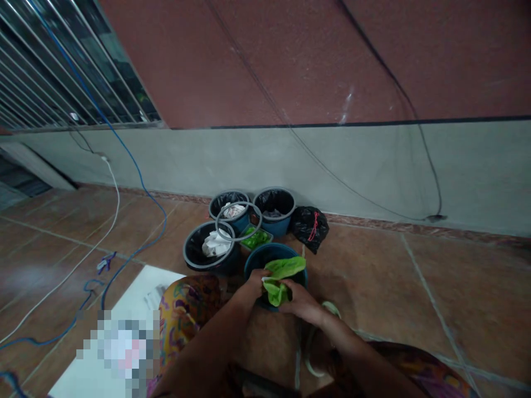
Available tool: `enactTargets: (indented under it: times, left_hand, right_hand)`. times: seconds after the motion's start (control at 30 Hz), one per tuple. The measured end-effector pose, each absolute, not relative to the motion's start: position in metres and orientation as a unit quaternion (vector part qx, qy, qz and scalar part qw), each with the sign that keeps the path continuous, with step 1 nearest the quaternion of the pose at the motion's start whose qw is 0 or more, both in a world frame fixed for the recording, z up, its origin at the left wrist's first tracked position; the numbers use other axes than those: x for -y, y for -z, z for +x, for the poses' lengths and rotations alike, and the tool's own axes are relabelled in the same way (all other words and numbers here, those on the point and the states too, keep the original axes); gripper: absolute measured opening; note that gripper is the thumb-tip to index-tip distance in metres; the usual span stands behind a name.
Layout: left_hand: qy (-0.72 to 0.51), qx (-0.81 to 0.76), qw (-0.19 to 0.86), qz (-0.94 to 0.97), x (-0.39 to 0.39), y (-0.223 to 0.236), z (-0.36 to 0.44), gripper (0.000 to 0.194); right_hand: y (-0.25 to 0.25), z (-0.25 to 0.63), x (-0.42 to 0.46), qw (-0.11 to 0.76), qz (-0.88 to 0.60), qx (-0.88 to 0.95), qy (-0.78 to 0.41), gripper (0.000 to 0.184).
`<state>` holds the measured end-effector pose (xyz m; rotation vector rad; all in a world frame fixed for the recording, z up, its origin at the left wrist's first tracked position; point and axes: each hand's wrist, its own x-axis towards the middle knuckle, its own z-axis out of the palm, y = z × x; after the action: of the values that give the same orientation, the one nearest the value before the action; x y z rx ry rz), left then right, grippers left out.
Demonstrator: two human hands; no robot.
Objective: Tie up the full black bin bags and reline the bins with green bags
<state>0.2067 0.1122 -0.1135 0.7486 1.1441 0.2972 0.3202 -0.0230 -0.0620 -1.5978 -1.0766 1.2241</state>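
Both my hands are over a blue bin in front of me. Between them is a bright green, thin, crumpled sheet, which looks like plastic or cloth; its exact kind I cannot make out. My left hand is closed on its left side, where a small white bit shows. On the lower right part, my right hand pinches it with thumb and fingers. The sheet hides much of the bin's inside. A loose grey ring leans across the neighbouring bins.
Bins with black liners, a left one, a back one and another, stand by the wall. A tied black bag is beside them. A green-filled container sits between. Blue cable and a white board lie left.
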Motion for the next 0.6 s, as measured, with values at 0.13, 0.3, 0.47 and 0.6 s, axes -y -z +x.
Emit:
enactTargets:
  times: [0.13, 0.3, 0.47, 0.6]
  left_hand:
    - [-0.251, -0.589, 0.673, 0.372, -0.123, 0.127, 0.191, 0.009]
    - [-0.313, -0.580, 0.652, 0.374, -0.139, 0.121, 0.165, 0.014]
    - [-0.295, -0.517, 0.713, 0.370, -0.128, 0.107, 0.161, 0.024]
    - [-0.262, -0.463, 0.765, 0.363, -0.117, 0.088, 0.168, 0.032]
  right_hand:
    - [0.076, 0.341, 0.024, 0.313, -0.681, 0.441, -0.492, 0.024]
    - [0.089, 0.369, 0.025, 0.150, -0.804, 0.427, -0.387, 0.021]
    - [0.095, 0.358, 0.014, 0.186, -0.838, 0.346, -0.378, 0.055]
    - [0.108, 0.342, 0.007, 0.261, -0.812, 0.284, -0.437, 0.070]
